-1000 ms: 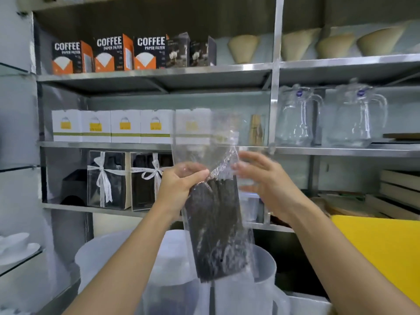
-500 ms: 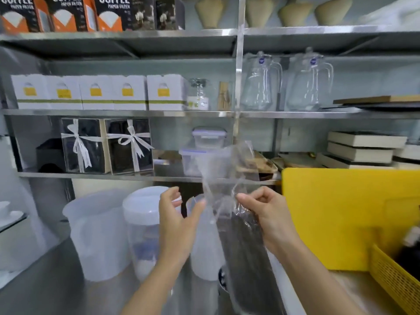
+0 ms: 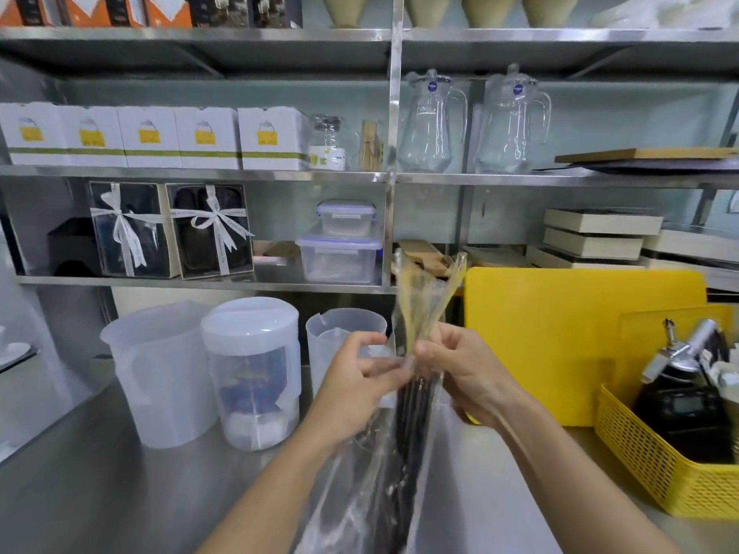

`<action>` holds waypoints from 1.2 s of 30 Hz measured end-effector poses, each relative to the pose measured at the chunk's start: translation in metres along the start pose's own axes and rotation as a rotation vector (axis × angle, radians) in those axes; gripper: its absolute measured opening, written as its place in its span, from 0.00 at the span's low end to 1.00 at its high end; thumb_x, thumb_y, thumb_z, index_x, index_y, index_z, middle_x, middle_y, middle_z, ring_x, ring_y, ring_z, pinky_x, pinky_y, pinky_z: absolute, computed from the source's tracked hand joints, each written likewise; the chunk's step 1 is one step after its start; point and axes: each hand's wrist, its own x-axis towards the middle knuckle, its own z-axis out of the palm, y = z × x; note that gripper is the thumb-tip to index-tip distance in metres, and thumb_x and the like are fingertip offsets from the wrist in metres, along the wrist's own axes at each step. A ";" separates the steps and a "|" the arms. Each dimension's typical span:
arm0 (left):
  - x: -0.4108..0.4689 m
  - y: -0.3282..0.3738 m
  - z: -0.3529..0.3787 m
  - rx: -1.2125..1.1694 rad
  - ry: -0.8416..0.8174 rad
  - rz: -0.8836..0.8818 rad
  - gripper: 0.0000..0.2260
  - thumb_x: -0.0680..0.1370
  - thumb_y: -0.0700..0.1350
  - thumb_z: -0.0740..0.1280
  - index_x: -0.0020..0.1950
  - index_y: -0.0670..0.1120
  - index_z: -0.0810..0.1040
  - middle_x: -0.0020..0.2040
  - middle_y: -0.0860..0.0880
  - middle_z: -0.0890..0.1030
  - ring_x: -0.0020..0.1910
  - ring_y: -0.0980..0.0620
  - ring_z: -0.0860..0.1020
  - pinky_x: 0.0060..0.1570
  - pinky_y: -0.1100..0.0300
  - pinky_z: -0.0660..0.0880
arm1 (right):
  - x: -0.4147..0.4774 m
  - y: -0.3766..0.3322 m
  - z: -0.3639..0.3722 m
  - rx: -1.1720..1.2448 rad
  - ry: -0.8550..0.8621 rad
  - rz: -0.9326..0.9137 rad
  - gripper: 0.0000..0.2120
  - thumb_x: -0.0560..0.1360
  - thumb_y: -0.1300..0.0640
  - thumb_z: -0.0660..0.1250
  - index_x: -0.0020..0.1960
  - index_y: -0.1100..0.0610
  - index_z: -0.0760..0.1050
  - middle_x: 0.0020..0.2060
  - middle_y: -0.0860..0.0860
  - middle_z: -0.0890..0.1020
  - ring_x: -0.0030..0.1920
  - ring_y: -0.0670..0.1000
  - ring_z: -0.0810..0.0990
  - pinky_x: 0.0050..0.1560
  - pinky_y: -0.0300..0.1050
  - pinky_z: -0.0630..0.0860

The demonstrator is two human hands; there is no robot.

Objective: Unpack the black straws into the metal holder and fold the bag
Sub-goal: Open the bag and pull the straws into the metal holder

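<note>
A clear plastic bag (image 3: 424, 297) of black straws (image 3: 412, 429) stands upright between my hands above the steel counter. My left hand (image 3: 356, 389) pinches the bag's left side near its neck. My right hand (image 3: 460, 373) grips the right side at the same height. The empty top of the bag rises loose and crumpled above my fingers. The straws fill the lower part and run down out of view. No metal holder can be made out; the bag and my arms hide the counter just below.
Two translucent plastic jugs (image 3: 164, 369) (image 3: 344, 333) and a lidded canister (image 3: 252, 365) stand at the left and behind the bag. A yellow cutting board (image 3: 568, 337) leans at the right, beside a yellow basket (image 3: 656, 469) of tools. Steel shelves (image 3: 200, 283) hold boxes and glass pitchers.
The bag has come down from shelf height to just above the counter. Both hands have closed in on its neck, bunching the top together.
</note>
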 end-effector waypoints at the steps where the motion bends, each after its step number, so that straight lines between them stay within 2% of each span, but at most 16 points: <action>1: -0.001 0.001 0.000 0.006 0.011 0.001 0.10 0.74 0.39 0.67 0.50 0.53 0.72 0.46 0.46 0.85 0.48 0.51 0.83 0.55 0.55 0.75 | -0.004 -0.001 -0.006 -0.007 0.021 -0.001 0.24 0.53 0.49 0.81 0.25 0.52 0.64 0.23 0.52 0.73 0.25 0.49 0.73 0.30 0.38 0.71; 4: -0.001 0.003 -0.004 0.032 0.096 -0.019 0.11 0.76 0.34 0.59 0.45 0.50 0.74 0.45 0.45 0.84 0.44 0.51 0.83 0.52 0.57 0.74 | -0.016 -0.007 -0.025 -0.022 0.133 0.017 0.26 0.52 0.46 0.81 0.26 0.52 0.63 0.21 0.50 0.71 0.23 0.48 0.70 0.30 0.39 0.70; 11: 0.001 0.001 -0.001 0.059 0.288 -0.060 0.10 0.80 0.41 0.53 0.43 0.52 0.69 0.36 0.48 0.76 0.38 0.50 0.75 0.53 0.45 0.74 | -0.037 0.001 -0.065 -0.206 0.487 0.093 0.20 0.70 0.58 0.72 0.29 0.54 0.61 0.22 0.51 0.70 0.22 0.43 0.73 0.34 0.44 0.69; 13: -0.005 0.007 0.008 0.061 0.220 -0.066 0.09 0.78 0.55 0.59 0.41 0.51 0.67 0.39 0.52 0.71 0.38 0.54 0.71 0.53 0.45 0.73 | -0.037 0.007 -0.067 -0.250 0.532 0.100 0.21 0.71 0.59 0.71 0.29 0.55 0.61 0.23 0.52 0.69 0.22 0.47 0.71 0.32 0.44 0.70; 15: -0.009 0.015 0.013 0.110 0.043 -0.135 0.24 0.68 0.64 0.66 0.53 0.48 0.68 0.50 0.53 0.71 0.49 0.54 0.73 0.57 0.50 0.73 | -0.035 0.012 -0.068 -0.285 0.561 0.103 0.21 0.70 0.58 0.71 0.30 0.55 0.60 0.23 0.53 0.67 0.23 0.50 0.68 0.32 0.44 0.68; 16: -0.010 0.016 0.016 0.151 -0.035 -0.199 0.32 0.65 0.63 0.70 0.60 0.46 0.67 0.54 0.52 0.71 0.53 0.53 0.73 0.55 0.53 0.74 | -0.034 0.014 -0.068 -0.306 0.568 0.109 0.21 0.70 0.57 0.72 0.30 0.55 0.60 0.24 0.54 0.66 0.25 0.52 0.68 0.32 0.45 0.67; 17: -0.011 0.016 0.017 0.193 -0.090 -0.249 0.31 0.66 0.59 0.73 0.61 0.45 0.68 0.53 0.51 0.72 0.51 0.53 0.75 0.50 0.56 0.75 | -0.033 0.018 -0.068 -0.326 0.567 0.123 0.21 0.70 0.56 0.72 0.31 0.55 0.59 0.25 0.54 0.65 0.27 0.53 0.67 0.33 0.45 0.66; 19: -0.009 0.010 0.020 0.228 -0.122 -0.321 0.13 0.71 0.48 0.71 0.48 0.41 0.75 0.36 0.50 0.75 0.34 0.55 0.76 0.40 0.59 0.74 | -0.029 0.026 -0.069 -0.395 0.558 0.162 0.21 0.70 0.54 0.72 0.32 0.55 0.59 0.27 0.53 0.63 0.34 0.54 0.66 0.34 0.46 0.63; 21: -0.006 0.008 0.023 0.216 -0.095 -0.410 0.08 0.75 0.43 0.67 0.37 0.44 0.71 0.24 0.51 0.67 0.20 0.56 0.69 0.32 0.61 0.74 | -0.029 0.031 -0.062 -0.581 0.572 0.200 0.16 0.71 0.52 0.70 0.38 0.58 0.64 0.32 0.52 0.67 0.38 0.53 0.69 0.36 0.46 0.66; 24: 0.003 0.000 0.025 0.102 0.020 -0.471 0.04 0.74 0.42 0.65 0.41 0.43 0.75 0.26 0.48 0.69 0.23 0.53 0.68 0.26 0.63 0.69 | -0.031 0.034 -0.048 -0.765 0.623 0.110 0.21 0.73 0.47 0.67 0.58 0.60 0.69 0.49 0.50 0.72 0.51 0.52 0.73 0.51 0.49 0.72; 26: 0.009 -0.004 0.024 -0.063 0.115 -0.493 0.09 0.71 0.45 0.68 0.47 0.42 0.78 0.32 0.47 0.73 0.31 0.50 0.72 0.34 0.57 0.76 | -0.036 0.027 -0.032 -0.737 0.554 -0.004 0.27 0.72 0.43 0.67 0.64 0.58 0.66 0.55 0.50 0.70 0.59 0.53 0.71 0.59 0.48 0.69; 28: 0.014 -0.005 0.022 -0.184 0.198 -0.482 0.07 0.72 0.43 0.68 0.47 0.41 0.77 0.32 0.47 0.72 0.31 0.50 0.72 0.34 0.54 0.77 | -0.041 0.019 -0.016 -0.892 0.434 -0.056 0.37 0.69 0.36 0.65 0.70 0.54 0.61 0.66 0.51 0.66 0.69 0.52 0.63 0.67 0.50 0.60; 30: 0.016 -0.002 0.022 -0.264 0.242 -0.459 0.04 0.72 0.41 0.67 0.46 0.42 0.77 0.31 0.47 0.72 0.30 0.50 0.72 0.32 0.55 0.75 | -0.043 0.009 -0.004 -1.052 0.215 -0.047 0.45 0.64 0.30 0.63 0.74 0.48 0.53 0.74 0.49 0.58 0.74 0.51 0.56 0.72 0.54 0.53; 31: 0.016 0.000 0.022 -0.313 0.251 -0.451 0.05 0.72 0.40 0.67 0.46 0.42 0.77 0.33 0.46 0.74 0.32 0.49 0.74 0.33 0.55 0.76 | -0.044 0.004 0.000 -1.021 0.063 0.009 0.46 0.64 0.31 0.66 0.75 0.46 0.50 0.75 0.49 0.59 0.73 0.50 0.58 0.72 0.54 0.55; 33: 0.018 0.001 0.022 -0.428 0.250 -0.441 0.06 0.72 0.42 0.68 0.47 0.43 0.79 0.37 0.45 0.79 0.39 0.47 0.78 0.38 0.52 0.78 | -0.046 0.001 0.007 -0.859 -0.202 0.179 0.48 0.64 0.40 0.73 0.74 0.41 0.46 0.68 0.49 0.72 0.63 0.48 0.72 0.66 0.48 0.66; 36: 0.018 0.003 0.021 -0.541 0.215 -0.440 0.05 0.73 0.44 0.68 0.46 0.44 0.79 0.41 0.45 0.82 0.43 0.47 0.80 0.41 0.53 0.78 | -0.045 0.013 0.013 -0.962 -0.166 0.199 0.38 0.66 0.46 0.74 0.69 0.43 0.56 0.48 0.48 0.81 0.45 0.49 0.80 0.48 0.47 0.77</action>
